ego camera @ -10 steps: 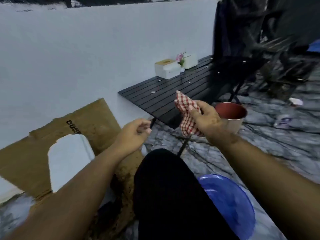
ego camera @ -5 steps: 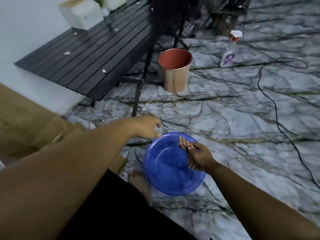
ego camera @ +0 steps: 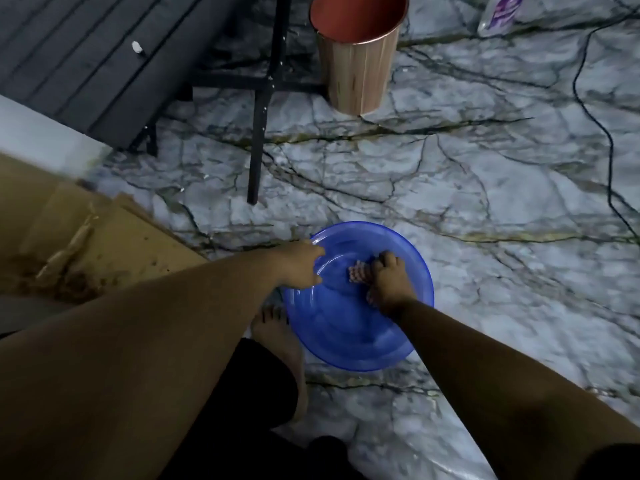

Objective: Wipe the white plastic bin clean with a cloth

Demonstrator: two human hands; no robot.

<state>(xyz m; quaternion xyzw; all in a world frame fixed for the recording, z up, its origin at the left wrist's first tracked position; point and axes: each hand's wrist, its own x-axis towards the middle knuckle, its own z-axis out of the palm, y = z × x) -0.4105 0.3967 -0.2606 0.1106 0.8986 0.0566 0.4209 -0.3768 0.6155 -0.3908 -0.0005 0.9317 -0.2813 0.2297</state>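
A round blue basin (ego camera: 346, 341) sits on the marble floor in front of my bare foot (ego camera: 277, 337). My right hand (ego camera: 389, 282) is down inside it, gripping a bunched red-and-white checked cloth (ego camera: 358, 273) against the basin's bottom. My left hand (ego camera: 298, 265) holds the basin's left rim, with fingers and thumb reaching over the edge. No white plastic bin shows in this view.
A copper-coloured waste bin (ego camera: 356, 64) with a red inside stands beyond the basin. A black slatted table (ego camera: 86, 57) and its leg (ego camera: 258, 133) are at the upper left. Soiled cardboard (ego camera: 104, 244) lies on the left. A spray bottle (ego camera: 498, 12) and a black cable (ego camera: 609, 143) are at the right.
My view dropped from the table to the floor. My right hand carried the cloth down into the blue basin, and my left hand came to the basin's rim.
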